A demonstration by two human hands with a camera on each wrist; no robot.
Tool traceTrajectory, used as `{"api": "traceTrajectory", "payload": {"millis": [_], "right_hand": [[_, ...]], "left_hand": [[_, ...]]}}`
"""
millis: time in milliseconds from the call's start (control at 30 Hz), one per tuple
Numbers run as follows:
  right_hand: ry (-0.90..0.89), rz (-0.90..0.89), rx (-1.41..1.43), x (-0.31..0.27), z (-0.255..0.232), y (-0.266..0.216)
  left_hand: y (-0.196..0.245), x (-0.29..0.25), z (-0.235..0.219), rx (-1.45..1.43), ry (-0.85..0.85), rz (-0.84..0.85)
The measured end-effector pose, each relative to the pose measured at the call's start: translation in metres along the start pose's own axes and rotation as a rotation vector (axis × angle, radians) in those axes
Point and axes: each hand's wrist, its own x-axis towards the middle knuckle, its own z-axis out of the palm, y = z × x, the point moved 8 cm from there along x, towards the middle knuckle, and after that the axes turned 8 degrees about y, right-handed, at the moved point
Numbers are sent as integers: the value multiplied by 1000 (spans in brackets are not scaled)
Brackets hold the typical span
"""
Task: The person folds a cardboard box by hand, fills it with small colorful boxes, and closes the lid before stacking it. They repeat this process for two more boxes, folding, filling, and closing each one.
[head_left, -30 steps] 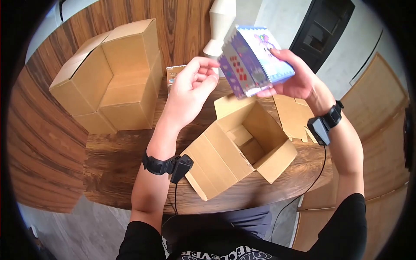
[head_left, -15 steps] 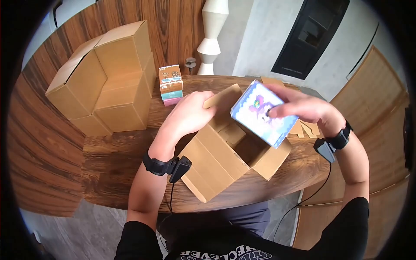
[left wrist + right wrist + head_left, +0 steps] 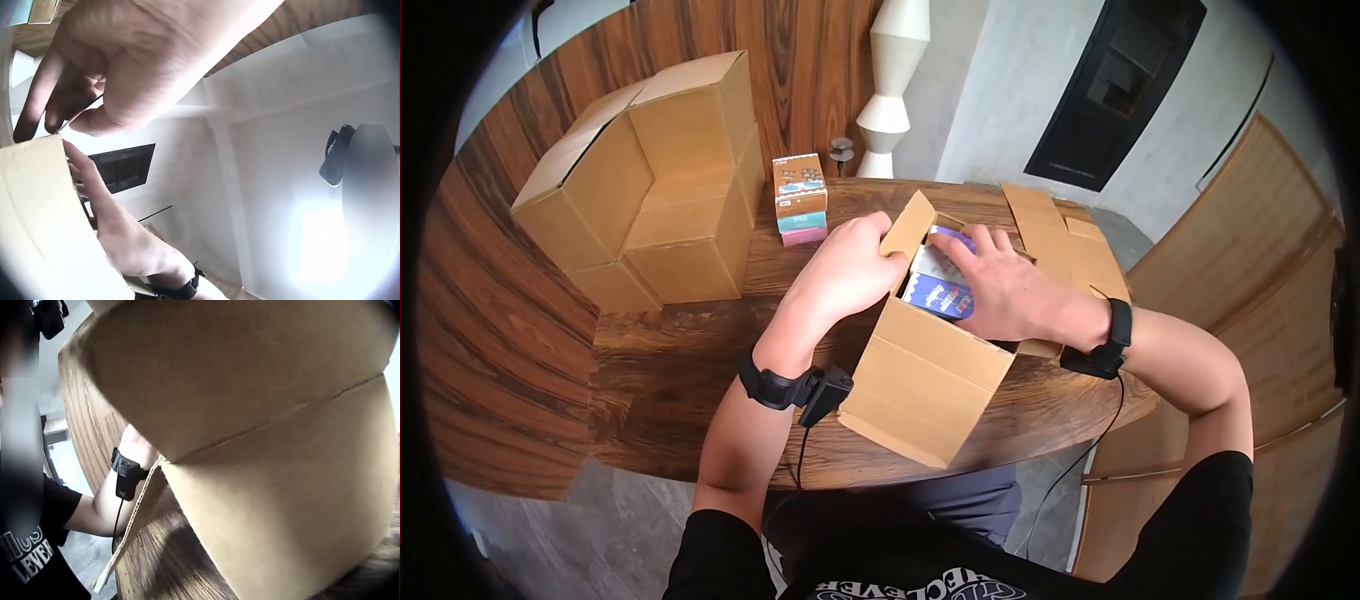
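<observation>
A purple and white printed box (image 3: 940,292) sits in the mouth of the open cardboard carton (image 3: 925,375). My right hand (image 3: 1010,290) lies over it with bent fingers gripping its top and far side; some fingertips are hidden. My left hand (image 3: 847,262) pinches the carton's raised left flap (image 3: 911,228). In the left wrist view the left hand (image 3: 144,62) is at the edge of the cardboard (image 3: 37,212), with the right hand (image 3: 125,234) beyond it. The right wrist view shows mostly the carton's outer cardboard (image 3: 262,431); the right hand is hidden there.
A large stepped cardboard structure (image 3: 685,215) stands at the left. Beside it are small stacked boxes (image 3: 802,200) in brown, teal and pink. Flat cardboard (image 3: 1070,245) lies on the wooden table (image 3: 690,385) at the right back. A white sculpted column (image 3: 885,115) rises behind.
My right hand has brought the printed box down into the carton from above it. My left hand has moved from free in the air to the flap, and the carton has turned slightly.
</observation>
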Motion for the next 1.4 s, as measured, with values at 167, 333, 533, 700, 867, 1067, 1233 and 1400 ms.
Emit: {"api": "traceTrajectory", "payload": {"millis": [167, 333, 533, 700, 867, 1067, 1233, 1400], "right_hand": [[-101, -31, 62, 12, 41, 8], [-198, -67, -192, 16, 66, 7], [-243, -159, -464, 13, 55, -9], [-244, -170, -237, 15, 54, 4], [-314, -149, 97, 13, 16, 15], [261, 63, 530, 32, -59, 70], [465, 5, 782, 46, -11, 114], [263, 304, 627, 38, -7, 149]], "left_hand": [[6, 0, -7, 26, 22, 64], [15, -4, -10, 100, 75, 166], [10, -6, -8, 38, -103, 57], [10, -12, -3, 236, -140, 260], [9, -23, 6, 30, -455, -92], [-13, -5, 6, 86, -272, -14], [1, 0, -3, 95, -17, 169], [35, -19, -20, 316, 118, 526]]}}
